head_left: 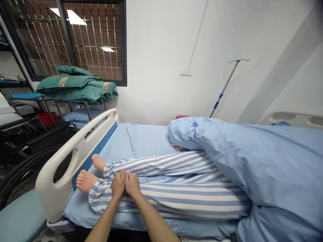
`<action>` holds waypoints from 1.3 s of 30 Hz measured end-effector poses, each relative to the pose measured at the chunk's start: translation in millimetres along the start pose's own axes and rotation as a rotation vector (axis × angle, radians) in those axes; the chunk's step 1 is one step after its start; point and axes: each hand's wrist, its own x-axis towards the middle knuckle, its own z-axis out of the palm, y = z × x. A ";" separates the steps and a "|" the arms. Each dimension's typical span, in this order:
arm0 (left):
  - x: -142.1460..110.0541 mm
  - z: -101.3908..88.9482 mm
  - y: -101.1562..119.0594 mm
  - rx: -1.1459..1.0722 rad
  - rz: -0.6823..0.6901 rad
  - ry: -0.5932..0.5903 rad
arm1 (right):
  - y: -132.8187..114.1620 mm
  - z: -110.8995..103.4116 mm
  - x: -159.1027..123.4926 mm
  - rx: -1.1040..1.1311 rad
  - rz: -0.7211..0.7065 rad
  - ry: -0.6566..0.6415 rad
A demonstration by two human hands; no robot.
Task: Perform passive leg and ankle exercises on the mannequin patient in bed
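Note:
My left hand [118, 184] and my right hand [132, 184] lie side by side, touching, on the near lower leg of a figure on the bed. Both hands curl over the blue-and-white striped trouser leg [186, 200]; their fingertips are hidden on its far side. Left of my hands, the bare feet [87, 181] stick out of the trouser cuffs and look like a manikin's. A light blue quilt [234, 151] covers the upper body and is folded back near the thighs. The figure's fingers [178, 146] show under its edge.
A white footboard [75, 151] closes the bed's left end. Beyond it are a wheelchair [32, 151], green folded bedding [78, 84] on a rack and a red bucket [47, 118]. A drip pole [224, 89] stands behind the bed. Light blue sheet [148, 137] shows past the legs.

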 end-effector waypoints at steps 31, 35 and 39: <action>-9.0 -8.4 46.4 -0.286 -0.016 -0.031 | 25.3 -7.4 7.9 0.330 0.121 0.161; -11.4 -8.6 51.0 -0.201 -0.035 -0.055 | 32.5 -25.6 7.2 0.195 0.056 0.123; -12.3 -7.1 51.3 -0.141 -0.003 -0.033 | 37.7 -24.3 -2.2 0.146 0.063 0.150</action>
